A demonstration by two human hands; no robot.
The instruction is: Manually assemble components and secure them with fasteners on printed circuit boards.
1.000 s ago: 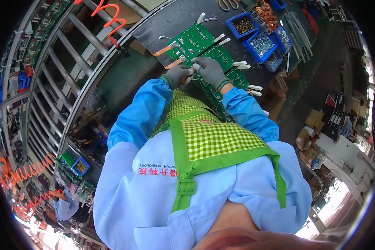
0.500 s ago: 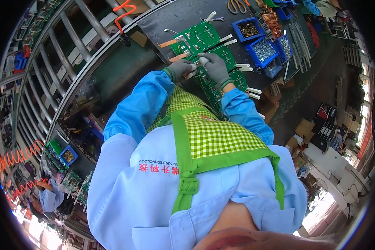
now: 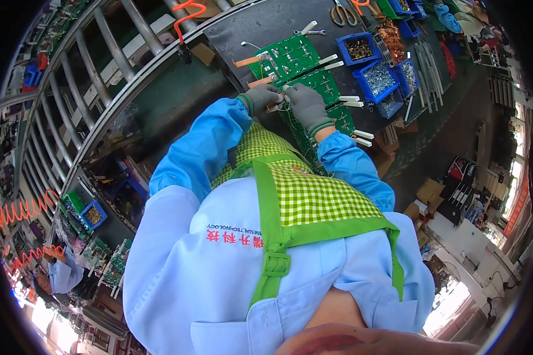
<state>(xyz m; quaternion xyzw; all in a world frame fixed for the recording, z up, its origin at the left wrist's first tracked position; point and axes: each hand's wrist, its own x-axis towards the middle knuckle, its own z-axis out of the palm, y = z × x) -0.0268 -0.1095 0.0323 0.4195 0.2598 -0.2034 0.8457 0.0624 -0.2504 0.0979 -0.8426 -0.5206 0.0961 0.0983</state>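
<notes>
In grey gloves, my left hand [image 3: 259, 99] and my right hand [image 3: 307, 106] meet over a row of green circuit boards. The fingertips of both are pinched together over the left edge of the middle board [image 3: 321, 81]. A small pale bit shows between them; its kind is too small to make out. Beyond my hands lies the far board [image 3: 291, 54], with a copper strip [image 3: 247, 61] jutting from its left side. Another copper strip [image 3: 262, 81] sticks out just above my left hand. Nearer to me, a further board [image 3: 342, 120] is partly hidden by my right hand.
Right of the boards stand blue bins of brass-coloured [image 3: 357, 48] and silvery small parts [image 3: 378, 79]. Scissors [image 3: 343, 14] and a wrench [image 3: 311, 32] lie at the far side. White posts [image 3: 349, 102] project from the boards. A roller conveyor [image 3: 109, 47] runs at the left.
My hands stay at the same spot on the boards, the right fingers drawn in closer to the left ones. The whole view has shifted slightly.
</notes>
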